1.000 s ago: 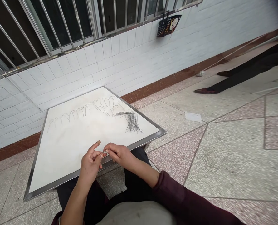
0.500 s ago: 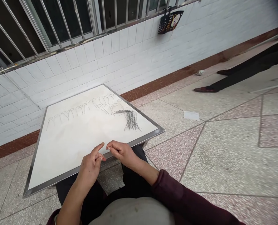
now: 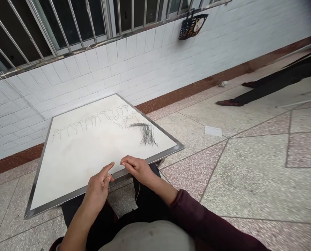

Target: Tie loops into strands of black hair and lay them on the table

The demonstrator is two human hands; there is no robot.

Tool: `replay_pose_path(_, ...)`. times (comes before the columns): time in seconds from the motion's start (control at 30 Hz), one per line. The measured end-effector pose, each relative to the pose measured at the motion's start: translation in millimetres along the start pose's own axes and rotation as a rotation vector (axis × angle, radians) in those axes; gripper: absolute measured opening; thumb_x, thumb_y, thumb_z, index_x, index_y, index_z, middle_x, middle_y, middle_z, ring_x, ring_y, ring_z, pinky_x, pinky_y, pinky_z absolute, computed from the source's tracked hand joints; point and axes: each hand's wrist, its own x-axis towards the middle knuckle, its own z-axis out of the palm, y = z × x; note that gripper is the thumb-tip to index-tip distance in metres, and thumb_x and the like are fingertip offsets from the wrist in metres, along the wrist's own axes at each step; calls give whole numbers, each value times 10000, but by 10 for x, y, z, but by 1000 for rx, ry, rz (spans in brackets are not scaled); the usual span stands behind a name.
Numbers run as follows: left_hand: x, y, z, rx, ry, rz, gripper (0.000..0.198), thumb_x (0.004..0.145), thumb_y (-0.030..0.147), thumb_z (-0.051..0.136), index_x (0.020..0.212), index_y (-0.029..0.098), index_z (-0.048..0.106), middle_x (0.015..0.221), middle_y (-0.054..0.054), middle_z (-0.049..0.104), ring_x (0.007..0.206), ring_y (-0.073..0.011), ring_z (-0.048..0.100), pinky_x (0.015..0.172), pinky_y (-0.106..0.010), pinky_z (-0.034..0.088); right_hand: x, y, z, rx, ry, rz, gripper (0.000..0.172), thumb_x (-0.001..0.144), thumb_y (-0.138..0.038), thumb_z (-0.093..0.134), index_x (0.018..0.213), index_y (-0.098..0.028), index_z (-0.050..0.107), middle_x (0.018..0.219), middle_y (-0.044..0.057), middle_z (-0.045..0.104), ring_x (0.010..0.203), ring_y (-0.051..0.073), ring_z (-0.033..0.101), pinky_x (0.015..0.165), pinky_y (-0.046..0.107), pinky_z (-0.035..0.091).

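Note:
A thin strand [image 3: 139, 193], pale against the dark trousers, hangs in a curve below my right hand [image 3: 139, 169]. That hand is closed in a pinch over the table's front edge, thumb against forefinger. My left hand [image 3: 97, 188] is just to the left, its forefinger stretched out while the thumb and other fingers are closed. A faint line runs between the two hands, so the left fingers seem to grip the same strand. On the white tabletop [image 3: 74, 167] lie a bundle of dark strands [image 3: 147, 134] and a row of looped strands [image 3: 94, 120].
The metal-edged table stands against a white tiled wall [image 3: 105, 78] under a barred window [image 3: 76, 21]. A black basket [image 3: 193, 26] hangs on the wall. At right are a person's legs [image 3: 270, 85], with a white paper [image 3: 213, 131] on the speckled floor.
My hands have drawn slightly apart, the left one moving a little left and down. More of the strand shows hanging below my right hand. The view has shifted slightly.

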Motion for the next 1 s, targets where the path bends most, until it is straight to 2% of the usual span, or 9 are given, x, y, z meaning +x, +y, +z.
replay_pose_path(0.07, -42, -110, -47, 19, 31, -47, 501, 928, 459, 357, 1394, 309, 466, 877, -9, 679, 522, -121, 476, 572, -266, 413, 39, 91, -57, -10, 75, 71, 206, 901, -278, 450, 910, -211, 644, 589, -40, 520, 499, 113, 428, 535, 226, 319)
replay_pose_path(0.17, -115, -293, -179, 64, 167, -200, 511, 894, 408, 406, 1392, 305, 463, 855, 3, 699, 516, -133, 512, 596, -286, 439, 99, 189, -187, -47, 236, 165, 210, 881, -290, 451, 901, -206, 643, 545, -50, 452, 479, 116, 393, 526, 232, 305)
replay_pose_path(0.23, -140, -356, -268, 64, 252, -257, 544, 878, 389, 429, 1416, 314, 417, 893, 9, 712, 552, -144, 561, 625, -299, 462, 117, 183, -232, -54, 245, 166, 207, 878, -305, 464, 885, -208, 646, 540, -50, 441, 497, 118, 405, 534, 231, 307)
replay_pose_path(0.33, -102, -286, -325, -45, 318, -195, 583, 878, 416, 454, 1441, 285, 375, 963, -18, 718, 750, -180, 650, 763, -336, 496, 99, 91, -188, -26, 207, 141, 210, 886, -317, 468, 896, -207, 647, 520, -57, 416, 490, 115, 393, 524, 227, 301)
replay_pose_path(0.43, 12, -77, -270, -149, 307, -96, 586, 888, 420, 473, 1442, 259, 372, 1019, -43, 711, 914, -204, 661, 881, -370, 476, 55, 4, -100, -30, 186, 116, 215, 899, -318, 462, 915, -206, 645, 524, -56, 427, 481, 110, 387, 519, 226, 300)
replay_pose_path(0.6, 199, 205, -59, -143, 161, 44, 559, 879, 347, 527, 1419, 262, 416, 1035, -43, 710, 958, -198, 648, 873, -337, 472, -10, -48, -70, -60, 177, 70, 213, 915, -319, 461, 927, -214, 647, 568, -40, 504, 497, 111, 432, 524, 227, 315)
replay_pose_path(0.8, 283, 241, 105, -98, 142, 33, 460, 876, 281, 507, 1334, 303, 530, 888, 8, 729, 803, -167, 673, 803, -303, 493, -76, -146, -74, 109, 68, 30, 238, 957, -332, 426, 1015, -208, 621, 588, -37, 553, 518, 108, 491, 554, 221, 373)
replay_pose_path(0.9, 268, 226, 91, -95, 191, -12, 454, 885, 293, 493, 1337, 317, 526, 923, 5, 731, 774, -164, 673, 793, -309, 495, -87, -141, -72, 227, -15, 66, 267, 984, -353, 388, 1129, -202, 553, 595, -43, 574, 533, 109, 513, 569, 218, 396)
replay_pose_path(1.0, 245, 230, 48, -63, 202, -36, 462, 884, 320, 505, 1346, 327, 515, 939, 6, 734, 830, -183, 673, 806, -321, 485, -87, -106, -49, 245, -29, 87, 225, 970, -350, 428, 1087, -198, 545, 603, -45, 591, 513, 103, 491, 552, 214, 386)
